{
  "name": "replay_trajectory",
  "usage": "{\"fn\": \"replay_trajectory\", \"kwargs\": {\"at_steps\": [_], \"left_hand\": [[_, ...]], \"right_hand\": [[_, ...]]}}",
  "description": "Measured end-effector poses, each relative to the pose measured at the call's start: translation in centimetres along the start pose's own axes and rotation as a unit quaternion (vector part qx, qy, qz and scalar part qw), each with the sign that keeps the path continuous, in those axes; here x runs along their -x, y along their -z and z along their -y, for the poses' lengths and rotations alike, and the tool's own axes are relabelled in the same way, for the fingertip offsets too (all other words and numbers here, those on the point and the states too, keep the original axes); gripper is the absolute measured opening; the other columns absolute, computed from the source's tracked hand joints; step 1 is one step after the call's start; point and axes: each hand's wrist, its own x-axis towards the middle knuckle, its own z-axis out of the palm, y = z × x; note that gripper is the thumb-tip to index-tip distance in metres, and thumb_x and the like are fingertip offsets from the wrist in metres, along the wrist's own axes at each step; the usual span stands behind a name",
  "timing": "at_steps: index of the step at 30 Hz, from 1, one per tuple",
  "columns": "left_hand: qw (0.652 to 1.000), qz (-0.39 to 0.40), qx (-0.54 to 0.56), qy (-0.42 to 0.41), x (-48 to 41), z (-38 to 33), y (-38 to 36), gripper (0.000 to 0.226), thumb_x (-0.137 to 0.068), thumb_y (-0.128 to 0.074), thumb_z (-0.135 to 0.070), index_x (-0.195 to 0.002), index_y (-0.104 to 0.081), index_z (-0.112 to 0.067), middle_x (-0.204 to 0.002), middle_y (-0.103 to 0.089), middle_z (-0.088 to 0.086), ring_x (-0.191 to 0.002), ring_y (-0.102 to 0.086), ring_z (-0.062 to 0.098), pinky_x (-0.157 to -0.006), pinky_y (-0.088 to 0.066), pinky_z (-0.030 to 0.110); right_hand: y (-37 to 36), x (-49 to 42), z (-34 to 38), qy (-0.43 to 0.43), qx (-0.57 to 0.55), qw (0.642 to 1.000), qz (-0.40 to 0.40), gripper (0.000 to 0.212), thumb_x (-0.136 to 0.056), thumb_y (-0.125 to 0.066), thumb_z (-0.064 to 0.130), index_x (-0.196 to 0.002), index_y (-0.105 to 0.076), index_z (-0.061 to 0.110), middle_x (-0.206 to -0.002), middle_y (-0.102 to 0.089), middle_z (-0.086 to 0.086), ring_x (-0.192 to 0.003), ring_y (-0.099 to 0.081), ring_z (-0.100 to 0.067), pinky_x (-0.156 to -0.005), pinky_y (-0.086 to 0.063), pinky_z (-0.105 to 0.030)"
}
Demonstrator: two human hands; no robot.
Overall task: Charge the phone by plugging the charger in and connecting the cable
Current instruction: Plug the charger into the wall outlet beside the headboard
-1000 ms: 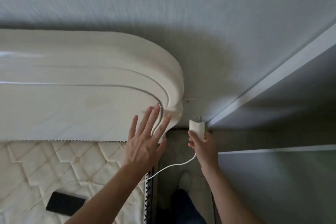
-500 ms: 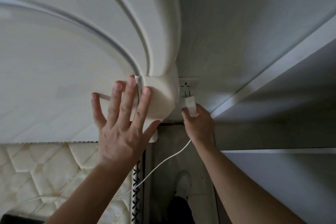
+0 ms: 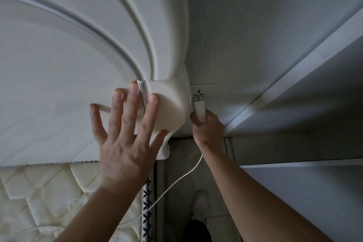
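We see the left hand (image 3: pixel 123 143) spread flat, fingers (image 3: pixel 133 104) splayed against the headboard (image 3: pixel 78 45) corner. The right hand (image 3: pixel 208 129) has its fingers closed around the white charger (image 3: pixel 199 109), prongs just beyond the fingertips and right at the wall socket (image 3: pixel 200 92). The cable (image 3: pixel 176 179) trails back below the wrist toward the mattress (image 3: pixel 39 192).

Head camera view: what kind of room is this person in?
Most likely a bedroom: a cream headboard stands above a quilted mattress, with a wall socket beside the bed.
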Motion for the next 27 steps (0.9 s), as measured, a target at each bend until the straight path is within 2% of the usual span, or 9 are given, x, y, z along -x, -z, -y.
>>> {"fn": "replay_trajectory", "kwargs": {"at_steps": [4,10,15,20,22,24,25,27], "left_hand": [[1.000,0.002,0.004,-0.003,-0.2,-0.2,0.0,0.102,-0.089,-0.073,-0.041,-0.157,0.000,-0.024,-0.166,0.013,-0.002,-0.153,0.005,0.021,-0.118,-0.008,0.061],[1.000,0.001,0.016,-0.002,-0.3,-0.2,0.0,0.101,-0.089,-0.073,-0.040,-0.157,0.001,-0.025,-0.166,0.014,-0.003,-0.153,0.005,0.020,-0.118,-0.007,0.061],[1.000,0.006,0.014,0.001,-0.2,-0.2,0.0,0.103,-0.088,-0.073,-0.040,-0.157,0.002,-0.026,-0.166,0.014,-0.004,-0.153,0.006,0.019,-0.118,-0.008,0.061],[1.000,0.007,0.014,0.006,-0.1,-0.2,0.0,0.104,-0.087,-0.075,-0.040,-0.157,0.001,-0.027,-0.166,0.013,-0.005,-0.153,0.004,0.019,-0.117,-0.011,0.063],[1.000,0.008,0.017,0.006,-0.2,-0.2,0.1,0.103,-0.088,-0.075,-0.039,-0.157,0.001,-0.027,-0.166,0.013,-0.005,-0.153,0.004,0.019,-0.117,-0.012,0.063],[1.000,0.005,0.017,0.007,-0.2,-0.1,0.2,0.103,-0.088,-0.074,-0.039,-0.157,0.000,-0.028,-0.166,0.012,-0.005,-0.153,0.003,0.018,-0.117,-0.013,0.063],[1.000,0.003,0.016,0.006,-0.2,-0.1,0.2,0.102,-0.088,-0.074,-0.039,-0.157,0.000,-0.027,-0.166,0.012,-0.005,-0.153,0.003,0.018,-0.117,-0.013,0.063],[1.000,0.000,0.016,0.004,-0.2,0.0,0.2,0.102,-0.088,-0.074,-0.040,-0.157,-0.001,-0.027,-0.166,0.011,-0.005,-0.153,0.003,0.018,-0.117,-0.011,0.062]], "right_hand": [[0.3,0.0,-0.1,0.012,0.006,1.000,-0.027,0.023,-0.089,-0.062,0.036,-0.093,-0.068,0.014,-0.082,-0.073,-0.008,-0.079,-0.067,-0.029,-0.063,-0.042,-0.029],[0.1,-0.1,0.3,0.017,0.021,0.999,-0.022,0.026,-0.091,-0.060,0.036,-0.094,-0.067,0.012,-0.084,-0.071,-0.007,-0.069,-0.056,-0.024,-0.062,-0.035,-0.027],[-0.5,-0.4,-0.1,0.041,0.015,0.999,-0.013,0.040,-0.092,-0.056,0.052,-0.107,-0.066,0.016,-0.094,-0.073,-0.005,-0.088,-0.068,-0.028,-0.070,-0.050,-0.032],[0.0,-0.7,-0.3,0.021,-0.021,0.999,0.014,0.039,-0.093,-0.057,0.049,-0.109,-0.066,0.014,-0.097,-0.072,-0.006,-0.090,-0.066,-0.025,-0.070,-0.038,-0.025],[0.1,-0.4,-0.1,0.011,-0.059,0.998,0.015,0.033,-0.091,-0.061,0.047,-0.106,-0.068,0.017,-0.091,-0.072,-0.003,-0.086,-0.067,-0.022,-0.069,-0.041,-0.026],[-0.4,-0.1,-0.2,-0.012,-0.115,0.993,0.027,0.034,-0.085,-0.064,0.054,-0.099,-0.068,0.024,-0.081,-0.071,0.003,-0.078,-0.067,-0.019,-0.070,-0.050,-0.031],[-0.5,0.1,-0.2,-0.025,-0.139,0.989,0.033,0.039,-0.082,-0.063,0.061,-0.100,-0.068,0.027,-0.079,-0.070,0.005,-0.075,-0.067,-0.017,-0.073,-0.055,-0.035],[-0.9,0.3,-0.5,-0.054,-0.180,0.981,0.041,0.055,-0.081,-0.059,0.067,-0.118,-0.065,0.027,-0.073,-0.067,0.009,-0.068,-0.064,-0.012,-0.078,-0.059,-0.043]]}}
